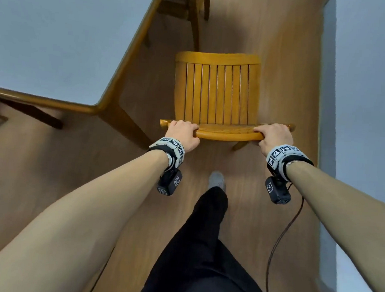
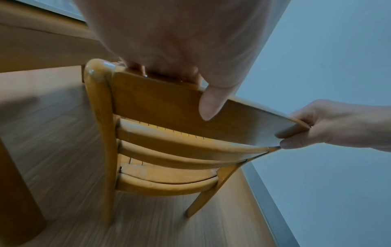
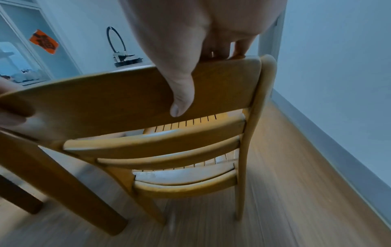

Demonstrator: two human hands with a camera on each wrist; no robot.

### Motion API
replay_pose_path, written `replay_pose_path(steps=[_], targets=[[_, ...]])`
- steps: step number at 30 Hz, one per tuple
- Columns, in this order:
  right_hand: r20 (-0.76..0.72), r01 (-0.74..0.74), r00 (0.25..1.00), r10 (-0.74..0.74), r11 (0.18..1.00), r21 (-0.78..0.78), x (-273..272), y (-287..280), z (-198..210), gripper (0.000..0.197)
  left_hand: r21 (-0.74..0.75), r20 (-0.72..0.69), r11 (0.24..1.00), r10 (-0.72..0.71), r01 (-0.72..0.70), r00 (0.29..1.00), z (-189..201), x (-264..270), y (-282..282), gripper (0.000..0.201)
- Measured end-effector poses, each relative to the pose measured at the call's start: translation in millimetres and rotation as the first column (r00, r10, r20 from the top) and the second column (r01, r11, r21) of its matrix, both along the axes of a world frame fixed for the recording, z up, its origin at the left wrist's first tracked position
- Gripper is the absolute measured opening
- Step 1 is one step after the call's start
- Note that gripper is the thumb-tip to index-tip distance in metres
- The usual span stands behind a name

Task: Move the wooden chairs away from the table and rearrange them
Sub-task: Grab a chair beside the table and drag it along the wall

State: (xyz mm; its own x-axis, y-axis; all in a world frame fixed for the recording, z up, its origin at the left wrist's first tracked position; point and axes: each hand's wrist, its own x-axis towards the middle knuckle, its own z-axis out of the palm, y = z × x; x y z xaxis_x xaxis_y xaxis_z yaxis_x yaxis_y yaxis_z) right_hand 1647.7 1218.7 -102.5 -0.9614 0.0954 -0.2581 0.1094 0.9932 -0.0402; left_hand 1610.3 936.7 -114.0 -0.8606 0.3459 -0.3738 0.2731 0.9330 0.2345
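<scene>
You have one slatted wooden chair (image 1: 216,93) in front of you, standing on the wooden floor (image 1: 280,61) in the lane between the worktop (image 1: 59,38) on your left and the wall (image 1: 366,88) on your right, clear of the worktop's corner. Both your hands are on its top back rail (image 1: 228,134): your left hand (image 1: 183,132) has its grip closed over the left end, fingers over the front and the thumb (image 2: 213,103) pressed flat on the back face; your right hand (image 1: 274,136) holds the right end the same way, its thumb (image 3: 182,97) down the back of the rail. Below the rail you can count three curved back slats (image 2: 182,147). A second wooden chair (image 1: 183,9) sits farther ahead, tucked partly under the worktop. One of your feet (image 1: 216,180) is on the floor just behind the chair you hold. Two wrist cameras show, one under each forearm.
</scene>
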Motion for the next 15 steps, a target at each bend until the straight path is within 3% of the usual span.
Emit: replay_pose_path(steps=[5,11,15], targets=[[0.091,0.145,0.985,-0.144,0.989,-0.009,101,-60,0,0.027,-0.003,0.015,0.986,-0.167,0.167,0.986,-5,50,-46,0.046],[0.093,0.339,0.937,-0.336,0.941,-0.017,195,-156,-7,0.041,-0.017,0.006,0.922,-0.386,0.386,0.922,-9,88,-118,0.046],[0.117,0.544,0.835,-0.538,0.839,-0.025,234,-223,-2,0.045,0.002,-0.019,0.853,-0.522,0.522,0.853,-10,92,-159,0.047]])
